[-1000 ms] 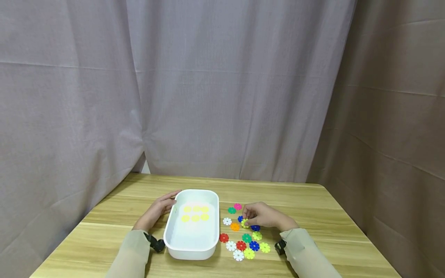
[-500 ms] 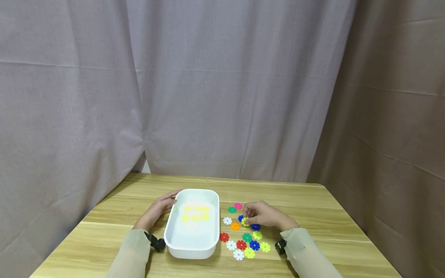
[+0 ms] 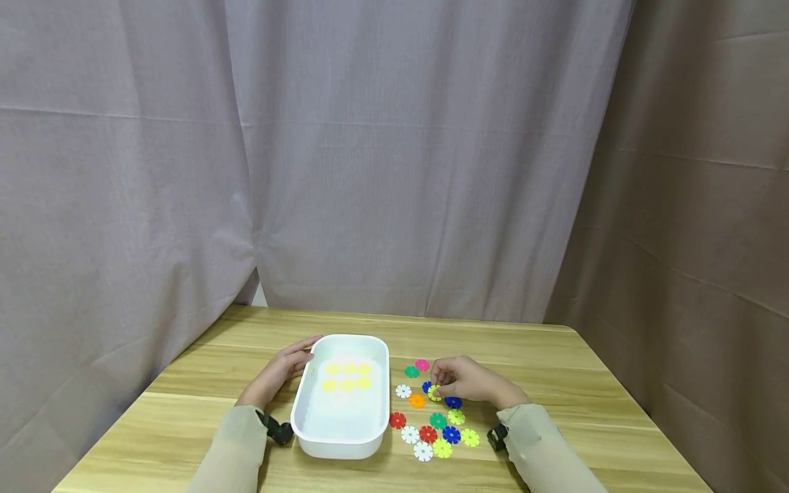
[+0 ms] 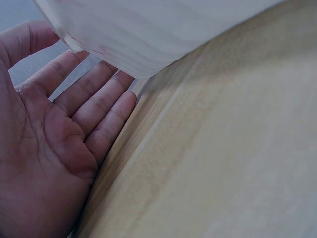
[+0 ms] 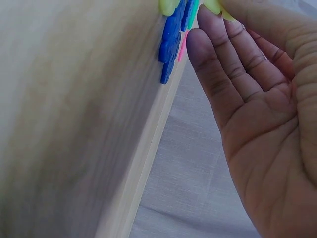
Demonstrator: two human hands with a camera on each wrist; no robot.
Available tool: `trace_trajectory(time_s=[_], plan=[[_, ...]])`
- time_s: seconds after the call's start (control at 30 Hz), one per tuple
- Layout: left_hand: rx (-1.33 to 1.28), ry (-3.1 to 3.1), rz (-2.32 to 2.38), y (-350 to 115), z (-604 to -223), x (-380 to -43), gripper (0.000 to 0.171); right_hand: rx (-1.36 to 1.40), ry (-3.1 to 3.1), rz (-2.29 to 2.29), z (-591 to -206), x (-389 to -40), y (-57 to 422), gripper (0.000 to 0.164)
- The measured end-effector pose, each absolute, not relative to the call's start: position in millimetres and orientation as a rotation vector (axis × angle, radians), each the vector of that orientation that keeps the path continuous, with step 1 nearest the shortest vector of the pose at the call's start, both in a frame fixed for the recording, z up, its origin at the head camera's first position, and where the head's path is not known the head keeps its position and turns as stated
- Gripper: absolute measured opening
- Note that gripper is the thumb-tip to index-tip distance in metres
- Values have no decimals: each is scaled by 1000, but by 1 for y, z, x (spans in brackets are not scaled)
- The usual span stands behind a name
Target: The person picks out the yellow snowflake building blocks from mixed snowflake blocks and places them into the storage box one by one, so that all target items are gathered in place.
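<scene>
A white plastic tray [image 3: 340,448] stands on the table, with several yellow snowflake discs [image 3: 348,386] lying flat on its floor. My left hand [image 3: 280,370] rests against the tray's left wall near the far corner; in the left wrist view its fingers reach loosely to the tray's side. Over the loose discs, my right hand [image 3: 466,381] pinches a yellow-green snowflake disc [image 3: 434,394] between thumb and fingertips. The right wrist view shows only part of that disc [image 5: 214,7], at the top edge. A blue disc [image 3: 453,402] lies just under this hand.
Right of the tray are scattered more snowflake discs: an orange one [image 3: 417,401], a pink one [image 3: 422,365], a red one [image 3: 428,434], and several white, green, blue and yellow-green ones. Grey curtains [image 3: 394,171] hang behind the wooden table [image 3: 555,383] and along its sides.
</scene>
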State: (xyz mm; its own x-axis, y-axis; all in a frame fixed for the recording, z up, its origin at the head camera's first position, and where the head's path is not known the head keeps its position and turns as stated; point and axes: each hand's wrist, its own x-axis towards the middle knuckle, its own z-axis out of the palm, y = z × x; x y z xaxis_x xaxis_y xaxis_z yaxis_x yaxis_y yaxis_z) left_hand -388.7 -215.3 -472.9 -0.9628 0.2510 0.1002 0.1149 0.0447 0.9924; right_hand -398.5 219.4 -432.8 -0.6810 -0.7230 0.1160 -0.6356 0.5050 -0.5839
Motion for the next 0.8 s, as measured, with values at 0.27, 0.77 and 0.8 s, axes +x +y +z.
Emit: trace_trajectory(time_s=[0.27,0.77,0.8], plan=[[400,2181,2081,-216,-474,-389,53,-1191,2602,-908,-433,-399,219,11],[364,2203,2062,-216,-473,-388,54,-1224,2642,-898,-432,-399,218,10],[363,2205,2061,-216,-473,-389,54,-1228,2646,-903,-431,-398,217,10]])
